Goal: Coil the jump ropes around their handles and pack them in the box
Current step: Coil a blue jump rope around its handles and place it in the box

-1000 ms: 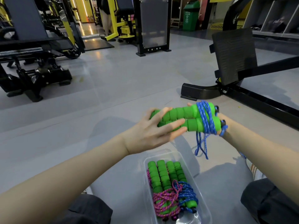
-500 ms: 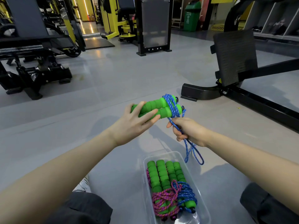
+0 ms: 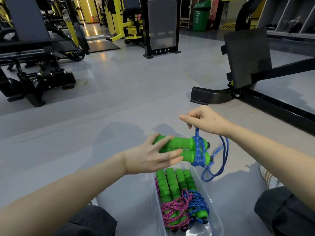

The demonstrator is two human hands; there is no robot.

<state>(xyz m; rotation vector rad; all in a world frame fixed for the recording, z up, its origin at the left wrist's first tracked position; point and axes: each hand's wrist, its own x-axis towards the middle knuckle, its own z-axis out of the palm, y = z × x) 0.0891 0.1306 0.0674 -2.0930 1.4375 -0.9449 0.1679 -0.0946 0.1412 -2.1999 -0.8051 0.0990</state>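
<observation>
At centre frame, the left hand [image 3: 150, 157] grips the paired green handles [image 3: 184, 145]. Just above, the right hand [image 3: 204, 120] pinches the blue rope [image 3: 198, 149] wound round them. Below, the clear box [image 3: 215, 212] holds two coiled ropes [image 3: 175, 210].

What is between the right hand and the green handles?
In the head view, only blue rope: it runs from the right hand down to the coil on the green handles.
</observation>
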